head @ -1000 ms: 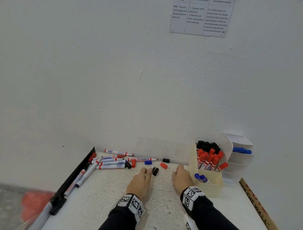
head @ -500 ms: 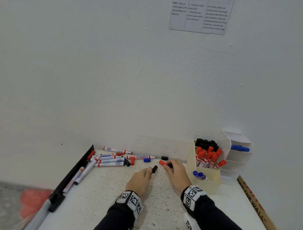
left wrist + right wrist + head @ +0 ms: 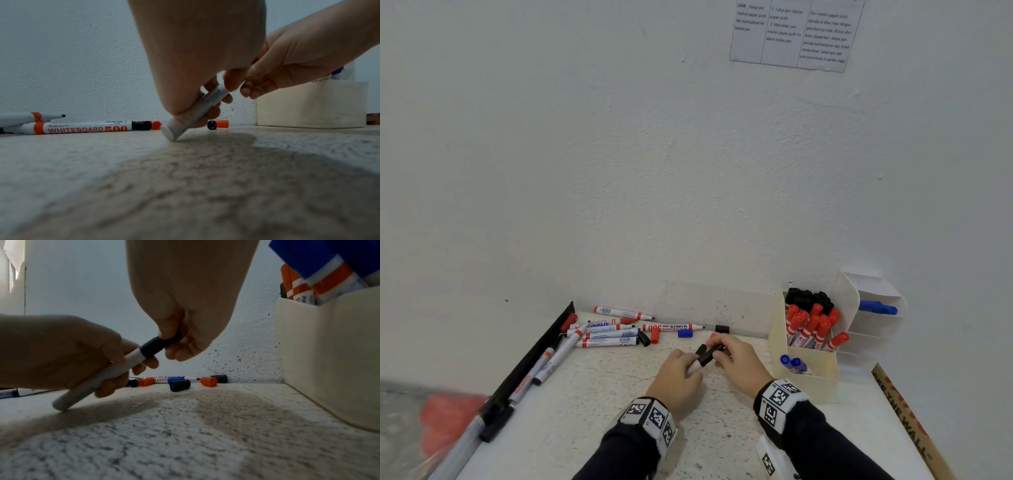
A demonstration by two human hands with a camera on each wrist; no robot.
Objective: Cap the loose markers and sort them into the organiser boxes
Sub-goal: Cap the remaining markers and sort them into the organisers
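My left hand (image 3: 690,365) grips a white marker (image 3: 694,368) by its barrel, tilted, with its butt end (image 3: 170,132) on the table. My right hand (image 3: 717,353) pinches the black cap (image 3: 153,348) that sits over the marker's upper end. Both hands meet mid-table, left of the cream organiser box (image 3: 808,380), which holds black, red and blue capped markers. Several loose markers (image 3: 609,334) lie at the back left. Loose caps lie near the wall: blue (image 3: 685,333), black (image 3: 722,329) and red (image 3: 654,337).
A white tiered organiser (image 3: 876,329) with one blue marker (image 3: 878,307) stands behind the cream box. More markers (image 3: 544,366) lie along a black strip (image 3: 534,363) at the table's left edge. A cardboard strip (image 3: 907,418) borders the right side. The wall is close behind.
The hands have come together. The left hand lifted a marker off the table at a tilt, and the right hand now pinches a black cap on its end.
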